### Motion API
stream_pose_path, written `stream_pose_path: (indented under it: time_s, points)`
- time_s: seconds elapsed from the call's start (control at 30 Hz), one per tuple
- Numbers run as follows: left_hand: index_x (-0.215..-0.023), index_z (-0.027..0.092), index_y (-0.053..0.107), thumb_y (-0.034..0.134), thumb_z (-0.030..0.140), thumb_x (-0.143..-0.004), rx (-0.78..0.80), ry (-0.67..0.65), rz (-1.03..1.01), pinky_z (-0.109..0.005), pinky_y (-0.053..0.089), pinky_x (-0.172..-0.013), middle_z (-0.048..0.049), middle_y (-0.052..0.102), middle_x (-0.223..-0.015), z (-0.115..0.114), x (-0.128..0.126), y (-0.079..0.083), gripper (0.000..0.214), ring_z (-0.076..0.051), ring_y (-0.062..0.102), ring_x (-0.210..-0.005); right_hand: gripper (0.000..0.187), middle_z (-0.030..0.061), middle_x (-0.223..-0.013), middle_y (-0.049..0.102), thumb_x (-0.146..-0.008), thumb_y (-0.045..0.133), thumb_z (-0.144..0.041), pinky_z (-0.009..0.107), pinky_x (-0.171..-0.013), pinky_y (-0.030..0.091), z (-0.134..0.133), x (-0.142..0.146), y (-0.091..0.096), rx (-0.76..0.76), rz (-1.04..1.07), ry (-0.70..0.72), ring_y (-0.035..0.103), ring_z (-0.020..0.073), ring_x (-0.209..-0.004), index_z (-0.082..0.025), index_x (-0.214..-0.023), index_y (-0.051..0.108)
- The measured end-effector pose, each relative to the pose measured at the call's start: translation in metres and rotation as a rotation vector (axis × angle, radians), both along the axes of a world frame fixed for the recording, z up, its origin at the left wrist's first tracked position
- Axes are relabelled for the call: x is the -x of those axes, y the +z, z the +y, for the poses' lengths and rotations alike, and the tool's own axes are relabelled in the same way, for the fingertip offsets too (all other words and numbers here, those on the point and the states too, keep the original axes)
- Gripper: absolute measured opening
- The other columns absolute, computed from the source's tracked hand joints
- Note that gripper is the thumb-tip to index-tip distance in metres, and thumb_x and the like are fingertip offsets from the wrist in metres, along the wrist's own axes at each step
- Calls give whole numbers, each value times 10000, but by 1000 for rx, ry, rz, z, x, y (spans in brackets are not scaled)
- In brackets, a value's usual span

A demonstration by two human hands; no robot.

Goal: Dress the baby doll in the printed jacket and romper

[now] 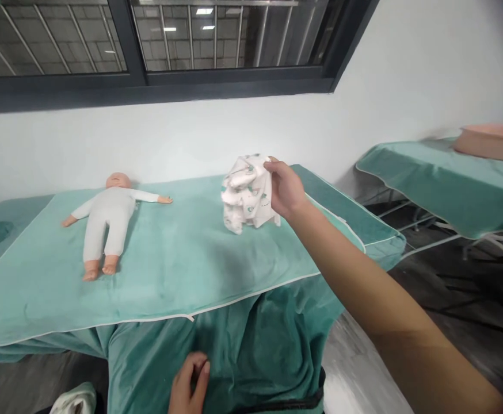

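- Grasping a bunched, patterned white cloth [247, 198] in the right hand [286, 187], raised over the green-covered bed [182, 259].
- Curling the left hand [190, 385] loosely, released, before the bed.
- Can see a white-clothed doll [115, 207] lying left of the cloth.
- Can see a pink basin [491, 142] at right; cannot tell its contents.

- The cloth [249, 192], above the sheet toward its right edge, is patterned with small green and dark motifs on white.
- The doll [111, 210], near the sheet's far left corner, is dressed in plain white; its head, hands and feet are tinted peachy pink.
- The sheet [182, 259] is coloured pale mint and trimmed with white along its edges.
- Below its front edge, the lower cover [273, 333] is coloured deeper teal.
- The basin [491, 142] is coloured peach.
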State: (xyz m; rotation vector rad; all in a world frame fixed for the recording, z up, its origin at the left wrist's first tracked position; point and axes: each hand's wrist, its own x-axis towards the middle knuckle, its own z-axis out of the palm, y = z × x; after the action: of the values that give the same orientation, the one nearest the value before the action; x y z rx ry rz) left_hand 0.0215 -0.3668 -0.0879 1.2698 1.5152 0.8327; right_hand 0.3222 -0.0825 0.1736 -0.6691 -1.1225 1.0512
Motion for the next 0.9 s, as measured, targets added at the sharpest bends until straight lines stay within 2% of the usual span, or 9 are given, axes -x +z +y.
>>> stream_pose_path:
  time_s: [0.1,0.27,0.33,0.4,0.53,0.6,0.73,0.83,0.9]
  points:
    - [-1119,325,708,746,611,-779,-42,26,-156,-502,514,-1039,-120,741,-1092,41,-13,14,446,-320,691,-1085,211,-19,-773,457,-783,615,-362,312,-743,498,-31,32,8,-13,-31,138,553,166,-746,-244,-799,440]
    - [-1419,368,466,776,536,-816,-58,168,-652,-498,548,-1008,-108,595,-1435,116,-9,63,699,-287,687,-1184,200,-16,-762,502,-798,612,-391,289,-680,480,-64,56,5,51,6,227,550,158,-709,-236,-811,486]
    - [-1428,387,455,726,544,-864,-93,192,-884,-541,532,-1043,-93,548,-1498,141,1,79,645,-309,645,-1275,216,-30,-742,502,-774,656,-373,258,-617,443,-64,56,-8,140,-1,240,512,131,-644,-231,-810,497]
    - [-1346,326,559,733,546,-850,-113,196,-1039,-570,509,-1078,-102,556,-1485,162,14,89,570,-336,594,-1339,225,-43,-708,488,-758,680,-358,242,-576,408,-59,52,-27,251,-31,244,478,115,-595,-228,-797,501]
    - [-1140,248,660,674,685,-831,-178,325,-1145,-569,511,-1069,-116,598,-1422,191,44,91,535,-333,579,-1354,220,-26,-747,561,-737,661,-383,267,-629,458,-42,28,-72,349,-8,141,552,149,-663,-224,-841,550]
    - [-1084,236,656,609,732,-855,-199,343,-1129,-533,524,-1050,-110,606,-1418,198,60,86,548,-307,592,-1342,257,-4,-807,610,-722,651,-420,293,-685,492,-34,6,-94,353,-41,-2,598,176,-739,-225,-860,556]
    - [-1052,225,630,644,613,-892,-117,453,-887,-419,554,-971,-97,666,-1313,201,82,68,419,-236,678,-1185,328,-12,-724,575,-693,678,-501,301,-654,474,-26,-50,-132,472,-342,-416,567,173,-687,-225,-776,521]
    - [-1167,222,597,723,498,-843,-256,552,-499,-445,540,-991,-115,663,-1280,198,86,52,444,-252,673,-1152,333,13,-782,602,-698,673,-494,342,-693,491,-28,-81,-155,535,-407,-579,578,196,-731,-217,-838,552]
    - [-1231,213,578,738,425,-821,-393,535,-158,-479,509,-1048,-136,637,-1304,195,85,46,489,-279,633,-1205,331,84,-1022,661,-737,655,-479,401,-849,513,-30,-87,-168,487,-494,-641,624,249,-954,-221,-931,583]
